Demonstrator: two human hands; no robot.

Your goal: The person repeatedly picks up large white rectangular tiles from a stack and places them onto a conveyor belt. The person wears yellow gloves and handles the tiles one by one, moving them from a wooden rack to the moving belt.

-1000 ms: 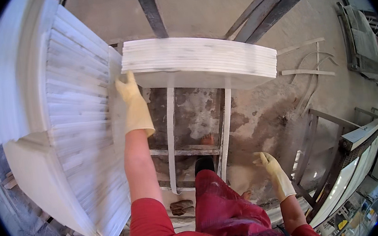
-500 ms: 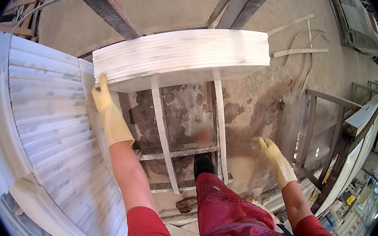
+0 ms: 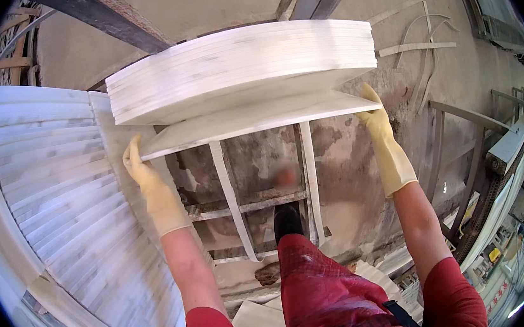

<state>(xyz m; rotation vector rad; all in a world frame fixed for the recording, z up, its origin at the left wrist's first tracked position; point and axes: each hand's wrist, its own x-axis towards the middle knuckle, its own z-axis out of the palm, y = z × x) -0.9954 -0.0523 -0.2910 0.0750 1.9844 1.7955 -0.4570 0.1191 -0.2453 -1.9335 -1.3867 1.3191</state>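
Observation:
A thin white stone slab with grey veining (image 3: 257, 118) leans away from the front of an upright stack of like slabs (image 3: 241, 54), its top edge tilted toward me. My left hand (image 3: 139, 163), in a cream rubber glove, grips the slab's left end. At the opposite end my right hand (image 3: 374, 113), gloved the same way, has its fingers closed round the corner. A wedge-shaped gap shows between this slab and the stack. Two pale strips (image 3: 225, 186) run from under the slab along a metal frame (image 3: 260, 204) toward my foot.
A long row of white slabs (image 3: 57, 159) stands close on my left. Steel beams (image 3: 113, 19) rise behind the stack. Loose pale strips (image 3: 419, 47) lie on the floor at right, beyond a metal rack (image 3: 462, 123). My shoe (image 3: 287, 221) is by the frame.
The front slab has come away from the stack, tilting toward me. My right hand has risen from low at the right to the slab's right end. My left hand has shifted slightly down.

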